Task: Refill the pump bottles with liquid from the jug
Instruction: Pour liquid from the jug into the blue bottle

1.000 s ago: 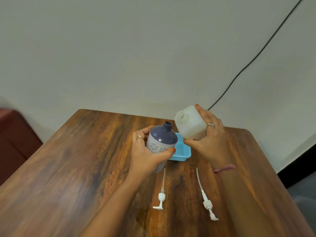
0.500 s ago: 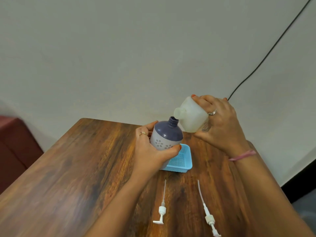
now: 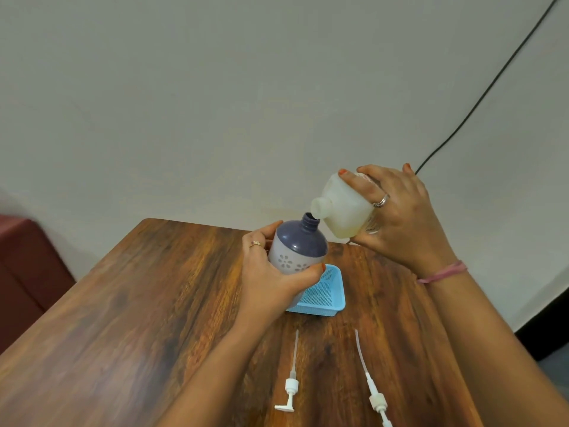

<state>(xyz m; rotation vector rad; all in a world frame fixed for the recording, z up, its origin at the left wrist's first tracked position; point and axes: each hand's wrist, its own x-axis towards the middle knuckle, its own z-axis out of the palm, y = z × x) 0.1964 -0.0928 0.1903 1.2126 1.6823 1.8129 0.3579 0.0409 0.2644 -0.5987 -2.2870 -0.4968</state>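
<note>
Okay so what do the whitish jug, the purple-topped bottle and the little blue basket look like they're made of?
Whitish translucent jug: likely matte, soft plastic; yellowish liquid shows through its wall. Purple-topped bottle with white flower-print body: opaque, smooth plastic with a threaded neck and slight sheen. Light blue square basket: moulded plastic, its floor and walls a fine perforated mesh. All three are guesses from look alone.

The left hand grips a purple-topped pump bottle, fingers curled round its far side and thumb across its flowered white band. Above the right-hand fingertips' level, its open neck meets the spout of a translucent white jug, tilted down-left and held by the right hand. Below the left thumb sits a blue mesh basket on the wooden table. Nearer the wrists lie two white pump heads with tubes.
</note>
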